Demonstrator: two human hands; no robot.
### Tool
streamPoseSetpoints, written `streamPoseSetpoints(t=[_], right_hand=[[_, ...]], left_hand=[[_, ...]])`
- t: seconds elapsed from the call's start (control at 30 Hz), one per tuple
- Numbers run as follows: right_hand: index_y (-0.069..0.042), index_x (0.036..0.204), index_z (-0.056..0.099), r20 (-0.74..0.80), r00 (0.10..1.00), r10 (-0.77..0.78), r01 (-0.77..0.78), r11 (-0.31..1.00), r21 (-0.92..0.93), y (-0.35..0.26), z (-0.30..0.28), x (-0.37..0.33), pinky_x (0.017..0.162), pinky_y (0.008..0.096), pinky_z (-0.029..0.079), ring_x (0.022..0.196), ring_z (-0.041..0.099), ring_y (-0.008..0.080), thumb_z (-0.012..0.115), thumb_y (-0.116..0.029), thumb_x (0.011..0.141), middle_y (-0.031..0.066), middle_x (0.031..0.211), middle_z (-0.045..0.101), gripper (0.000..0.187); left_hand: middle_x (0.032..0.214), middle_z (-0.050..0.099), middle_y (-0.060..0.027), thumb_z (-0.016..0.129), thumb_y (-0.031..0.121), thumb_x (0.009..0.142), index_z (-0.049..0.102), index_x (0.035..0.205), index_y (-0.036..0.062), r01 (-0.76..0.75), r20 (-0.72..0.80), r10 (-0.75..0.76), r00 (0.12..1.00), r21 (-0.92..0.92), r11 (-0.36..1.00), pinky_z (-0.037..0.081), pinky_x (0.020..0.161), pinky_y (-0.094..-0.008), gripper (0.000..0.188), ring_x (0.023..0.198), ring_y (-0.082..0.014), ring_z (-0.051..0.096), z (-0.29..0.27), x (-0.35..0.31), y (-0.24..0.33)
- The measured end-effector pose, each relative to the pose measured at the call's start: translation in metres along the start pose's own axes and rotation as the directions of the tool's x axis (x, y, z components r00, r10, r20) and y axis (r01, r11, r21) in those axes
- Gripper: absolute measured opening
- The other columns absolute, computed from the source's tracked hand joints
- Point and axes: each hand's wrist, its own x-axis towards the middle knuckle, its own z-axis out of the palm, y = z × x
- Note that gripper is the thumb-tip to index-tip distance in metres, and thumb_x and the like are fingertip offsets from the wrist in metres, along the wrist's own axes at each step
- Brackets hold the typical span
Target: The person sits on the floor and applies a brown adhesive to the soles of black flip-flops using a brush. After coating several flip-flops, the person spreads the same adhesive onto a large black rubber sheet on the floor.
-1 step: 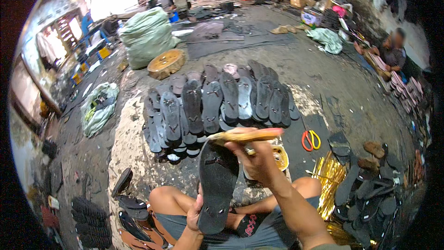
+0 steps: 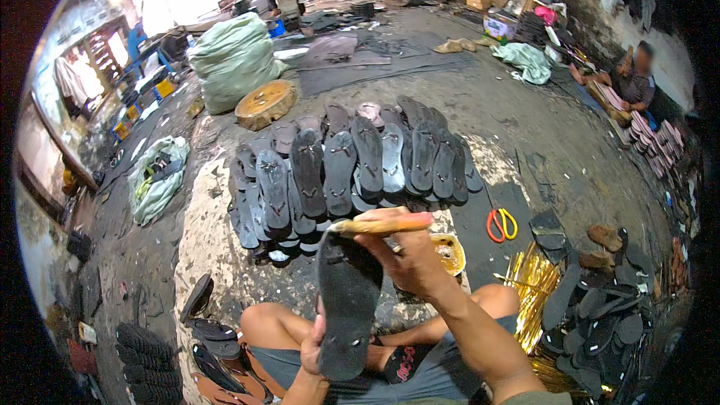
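My left hand (image 2: 313,345) grips the lower left edge of a black flip-flop sole (image 2: 347,300), held upright over my lap with its broad face toward me. Dark marks show near its top, and a small pale spot lies toward its lower end. In my right hand (image 2: 409,255) is a brush (image 2: 382,225) with a yellow-orange handle, its worn tip touching the sole's top edge. Just beyond the right wrist stands a yellowish tub (image 2: 450,253) with amber stuff inside, partly hidden by the hand.
Rows of dark flip-flops (image 2: 339,172) stand ahead. Red-and-yellow-handled scissors (image 2: 501,225) lie to the right, near gold strips (image 2: 531,277) and piled black soles (image 2: 600,322). More sandals (image 2: 225,349) are at left. A wooden block (image 2: 265,103) and a co-worker (image 2: 637,86) are farther off.
The sole has shifted slightly left. My right hand and the brush have also moved a little left, and the brush tip stays at the sole's top edge.
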Motion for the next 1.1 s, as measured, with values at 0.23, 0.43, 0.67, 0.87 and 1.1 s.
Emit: streamPoseSetpoints(t=[0.23,0.43,0.67,0.87,1.1], right_hand=[[-0.001,0.113,0.069,0.063,0.971,0.229,-0.228,0.973,-0.017,-0.010,0.022,-0.076,0.090,0.0437,0.055,0.105,0.067,0.0367,0.071,-0.009,0.092,0.0161,0.116,0.068,0.023],[0.002,0.113,0.066,0.320,0.743,0.588,-0.669,0.658,0.345,-0.066,0.039,-0.136,0.081,0.0343,0.053,0.089,0.067,0.0199,0.069,-0.015,0.098,0.0108,0.100,0.070,0.022],[-0.004,0.121,0.066,0.144,0.980,0.138,-0.177,0.936,0.305,-0.041,0.035,-0.119,0.089,0.0392,0.050,0.100,0.067,0.0299,0.080,-0.003,0.082,0.0124,0.110,0.070,0.041],[-0.005,0.113,0.065,0.021,0.986,0.164,-0.165,0.985,0.054,0.003,0.035,-0.058,0.072,0.0465,0.047,0.084,0.058,0.0331,0.071,-0.008,0.087,0.0137,0.097,0.063,0.027],[0.001,0.114,0.068,0.282,0.946,0.162,-0.202,0.972,0.119,-0.035,0.020,-0.125,0.092,0.0346,0.056,0.106,0.068,0.0254,0.080,-0.014,0.087,0.0143,0.121,0.065,0.033]], left_hand=[[0.155,0.043,-0.0144,0.032,0.037,0.111,0.024,0.160,0.0187,-0.132,-0.048,0.140,0.989,0.144,0.981,0.041,0.115,-0.0482,0.053,0.137,-0.0310,0.049,0.009,0.022,-0.007],[0.115,0.065,-0.0125,0.035,0.048,0.110,0.042,0.146,0.0206,-0.178,-0.027,0.186,0.982,0.190,0.966,0.062,0.079,-0.0373,0.046,0.095,-0.0254,0.070,-0.005,0.061,0.006],[0.126,0.061,-0.0104,0.039,0.050,0.108,0.037,0.152,0.0300,-0.201,-0.175,0.222,0.959,0.126,0.971,0.060,0.085,-0.0411,0.049,0.100,-0.0238,0.067,0.011,0.067,-0.016],[0.145,0.057,-0.0034,0.039,0.046,0.109,0.052,0.145,0.0188,-0.025,-0.158,0.019,0.987,-0.040,0.999,0.036,0.118,-0.0461,0.047,0.135,-0.0234,0.052,0.016,0.050,-0.047],[0.121,0.067,-0.0168,0.037,0.069,0.100,0.056,0.135,0.0052,0.113,-0.298,-0.137,0.945,-0.095,0.989,0.057,0.092,-0.0575,0.075,0.104,-0.0345,0.068,-0.079,0.067,-0.008]])
